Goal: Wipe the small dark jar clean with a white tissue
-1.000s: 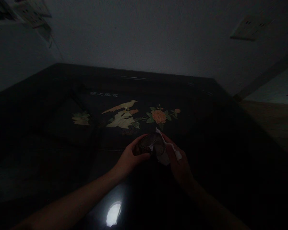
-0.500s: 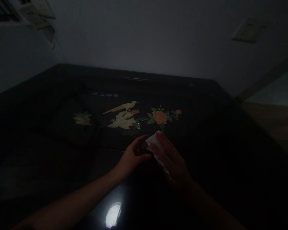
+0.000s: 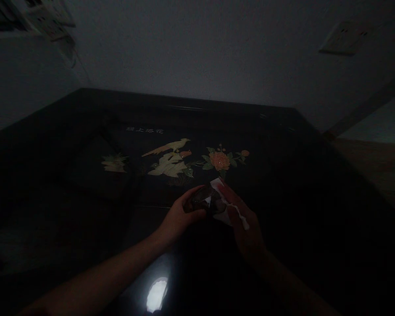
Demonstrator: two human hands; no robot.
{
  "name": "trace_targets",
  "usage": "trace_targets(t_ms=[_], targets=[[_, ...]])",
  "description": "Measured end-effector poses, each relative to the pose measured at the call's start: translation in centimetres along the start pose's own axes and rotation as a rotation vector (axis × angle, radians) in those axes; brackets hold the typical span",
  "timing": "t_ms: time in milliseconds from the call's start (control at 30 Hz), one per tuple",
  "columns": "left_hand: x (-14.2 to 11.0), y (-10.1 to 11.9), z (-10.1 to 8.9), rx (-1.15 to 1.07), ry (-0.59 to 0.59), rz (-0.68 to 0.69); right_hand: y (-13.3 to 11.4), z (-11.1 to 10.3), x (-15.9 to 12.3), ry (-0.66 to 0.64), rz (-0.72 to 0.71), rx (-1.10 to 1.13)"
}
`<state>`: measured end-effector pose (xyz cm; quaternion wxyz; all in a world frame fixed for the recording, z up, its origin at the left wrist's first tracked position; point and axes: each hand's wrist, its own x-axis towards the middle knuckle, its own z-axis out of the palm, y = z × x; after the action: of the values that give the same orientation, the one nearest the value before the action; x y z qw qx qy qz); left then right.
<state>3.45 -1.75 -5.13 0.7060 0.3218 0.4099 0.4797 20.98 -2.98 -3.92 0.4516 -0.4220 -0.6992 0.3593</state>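
Observation:
In the dim head view, my left hand (image 3: pixel 180 213) curves its thumb and fingers around the left side of a dark, shiny object that looks like glass (image 3: pixel 199 199). Its exact kind is hard to make out in the low light. A white tissue (image 3: pixel 217 182) lies against the object's right side. My right hand (image 3: pixel 246 224) is closed on this tissue, pressing it to the object. Both hands are over the near part of a glossy black tabletop (image 3: pixel 145 224), in front of its inlaid bird and flower picture.
The inlay has a yellowish bird (image 3: pixel 171 145), an orange flower (image 3: pixel 219 160) and white characters (image 3: pixel 145 130). A pale wall (image 3: pixel 191 48) borders the table's far edge. Wall sockets (image 3: pixel 344 38) are at the upper right, others at the upper left. A bright reflection (image 3: pixel 157 295) shows near the front.
My right hand has shifted slightly right and turned, with the tissue now wrapped round the object's right side. More of the dark object shows. My left hand has barely moved.

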Motion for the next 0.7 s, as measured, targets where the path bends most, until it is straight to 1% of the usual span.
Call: trace_targets(t_ms=[100,167,233,300,400,467,533,600,700], targets=[[0.0,-0.1,-0.2,0.002,0.000,-0.006,-0.3,0.1,0.2,0.039,0.234,0.215],[0.0,-0.1,-0.2,0.006,-0.002,-0.005,-0.5,0.2,0.6,0.055,0.339,0.336],[0.0,-0.1,-0.2,0.022,-0.001,-0.006,-0.6,0.2,0.9,0.062,0.405,0.440],[0.0,-0.1,-0.2,0.033,-0.003,-0.009,-0.6,0.2,1.2,0.067,0.441,0.514],[0.0,0.1,-0.1,0.037,-0.005,-0.010,-0.4,0.2,1.3,0.073,0.456,0.534],[0.0,0.2,0.0,0.049,-0.007,-0.001,-0.3,0.1,1.0,0.078,0.421,0.459],[0.0,0.3,0.0,0.067,-0.007,0.012,-0.1,0.0,0.6,0.079,0.310,0.310],[0.0,0.4,0.1,0.080,0.002,0.015,0.0,-0.1,0.2,0.050,0.122,0.131],[0.1,0.3,0.0,0.089,0.017,0.014,-0.1,-0.3,0.1,-0.035,-0.158,-0.103]])
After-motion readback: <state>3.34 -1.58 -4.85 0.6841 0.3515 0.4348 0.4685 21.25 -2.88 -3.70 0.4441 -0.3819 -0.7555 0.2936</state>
